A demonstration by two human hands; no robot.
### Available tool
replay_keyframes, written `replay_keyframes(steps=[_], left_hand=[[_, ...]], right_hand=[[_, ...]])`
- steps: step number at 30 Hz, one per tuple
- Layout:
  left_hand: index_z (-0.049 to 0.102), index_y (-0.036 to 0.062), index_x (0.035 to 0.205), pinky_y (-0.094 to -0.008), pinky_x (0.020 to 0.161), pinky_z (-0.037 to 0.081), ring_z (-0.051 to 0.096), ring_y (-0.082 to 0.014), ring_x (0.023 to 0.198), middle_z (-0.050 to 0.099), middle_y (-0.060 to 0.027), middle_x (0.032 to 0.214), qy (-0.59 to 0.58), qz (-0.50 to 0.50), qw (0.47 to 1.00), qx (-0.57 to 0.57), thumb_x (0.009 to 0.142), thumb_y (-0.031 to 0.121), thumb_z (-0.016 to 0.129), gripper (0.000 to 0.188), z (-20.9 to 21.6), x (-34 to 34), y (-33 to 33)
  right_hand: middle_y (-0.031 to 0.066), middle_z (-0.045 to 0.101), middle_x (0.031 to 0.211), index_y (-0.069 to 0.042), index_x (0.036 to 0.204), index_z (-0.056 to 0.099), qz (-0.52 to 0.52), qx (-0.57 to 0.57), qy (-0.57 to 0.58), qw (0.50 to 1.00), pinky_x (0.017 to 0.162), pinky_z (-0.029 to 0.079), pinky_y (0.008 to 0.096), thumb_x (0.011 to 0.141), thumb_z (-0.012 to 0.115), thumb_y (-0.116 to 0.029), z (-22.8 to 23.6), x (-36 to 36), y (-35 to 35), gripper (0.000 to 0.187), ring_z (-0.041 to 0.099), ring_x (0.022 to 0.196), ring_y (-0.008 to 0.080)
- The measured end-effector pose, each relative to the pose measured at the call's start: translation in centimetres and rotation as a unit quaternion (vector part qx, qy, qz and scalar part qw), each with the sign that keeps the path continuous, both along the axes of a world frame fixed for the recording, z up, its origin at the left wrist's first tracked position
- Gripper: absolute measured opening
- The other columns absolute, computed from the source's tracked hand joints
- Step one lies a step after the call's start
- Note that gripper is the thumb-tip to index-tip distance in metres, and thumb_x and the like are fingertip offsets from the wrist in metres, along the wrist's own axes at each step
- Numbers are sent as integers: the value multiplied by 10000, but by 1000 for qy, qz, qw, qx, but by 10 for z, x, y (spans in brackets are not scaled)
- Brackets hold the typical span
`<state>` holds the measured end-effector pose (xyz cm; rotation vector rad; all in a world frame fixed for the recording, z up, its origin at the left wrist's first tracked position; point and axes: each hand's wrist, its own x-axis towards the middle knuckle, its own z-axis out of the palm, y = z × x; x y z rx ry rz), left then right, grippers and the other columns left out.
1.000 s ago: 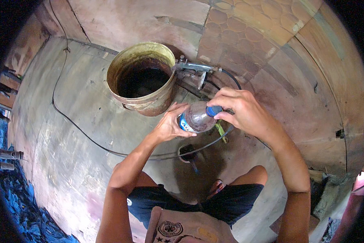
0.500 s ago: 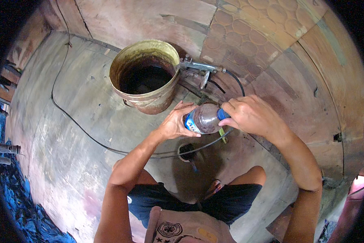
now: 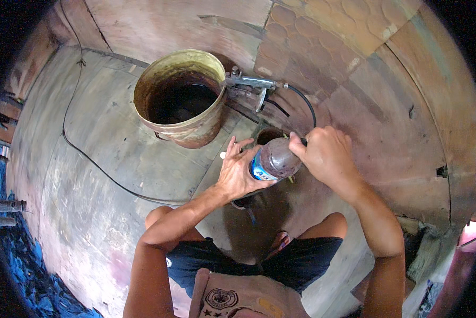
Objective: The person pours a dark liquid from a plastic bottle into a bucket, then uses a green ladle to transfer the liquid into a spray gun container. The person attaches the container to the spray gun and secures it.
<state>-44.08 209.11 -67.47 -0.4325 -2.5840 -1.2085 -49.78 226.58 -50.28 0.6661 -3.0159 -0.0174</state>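
Observation:
My left hand [image 3: 241, 168] is wrapped around the labelled body of a clear plastic bottle [image 3: 280, 159], stained reddish inside, with a blue and white label. The bottle is tilted, its top toward my right hand [image 3: 328, 159]. Those fingers are closed at the bottle's neck end and hide most of its cap. Behind the bottle shows the rim of a small brown container [image 3: 270, 135]. Just beyond, a metal spray gun [image 3: 254, 82] hangs by the rim of a stained bucket [image 3: 198, 130], which has dark contents.
A black hose [image 3: 304, 100] curves from the spray gun toward my right hand. A thin dark cable [image 3: 89, 159] crosses the floor at the left. Dark blue scraps [image 3: 31, 281] lie at the lower left. A patched board wall [image 3: 323, 63] stands beyond.
The bottle has tilted and shifted slightly right, with both hands still on it. Its blue cap, visible before, is now largely hidden by my right hand. The small brown container has come into sight.

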Motion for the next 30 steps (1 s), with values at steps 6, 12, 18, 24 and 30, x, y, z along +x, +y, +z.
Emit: replay_keyframes(steps=[6, 12, 18, 24, 30], left_hand=[[625, 6, 1246, -639, 1196, 141, 444, -359, 1346, 702, -167, 948, 102, 38, 994, -27, 607, 507, 900, 857, 27, 11, 29], [505, 35, 1376, -680, 1180, 89, 376, -410, 1387, 651, -171, 1209, 127, -17, 992, 6, 619, 566, 882, 998, 61, 20, 57], [424, 10, 1438, -598, 1191, 190, 350, -460, 1413, 474, -230, 1435, 93, 0, 994, 61, 779, 481, 786, 887, 46, -11, 41], [641, 21, 1188, -448, 1037, 425, 556, -385, 1201, 622, -234, 1207, 7, 126, 975, 181, 932, 274, 664, 361, 9, -47, 4], [653, 10, 1172, -355, 920, 494, 628, -250, 1056, 666, -166, 1120, -25, 150, 973, 171, 983, 250, 631, 306, -5, -52, -15]], right_hand=[[311, 607, 692, 53, 659, 668, -49, -8, -26, 998, 703, 474, 545, 894, 635, -443, 27, 12, 29, 550, 611, 669, 470], [235, 550, 600, 37, 646, 613, -89, -41, -48, 994, 574, 406, 475, 928, 638, -392, 87, 52, 72, 514, 536, 532, 357], [229, 537, 586, 53, 687, 623, -117, -60, 94, 987, 523, 374, 454, 918, 649, -362, 126, 40, 122, 475, 491, 495, 337], [280, 611, 680, 84, 797, 693, -115, 88, 34, 989, 652, 495, 406, 950, 640, -346, 71, 4, 173, 460, 656, 638, 321], [289, 665, 774, 55, 797, 718, -156, 135, 2, 978, 692, 536, 516, 891, 642, -510, -66, -41, 209, 578, 682, 743, 438]])
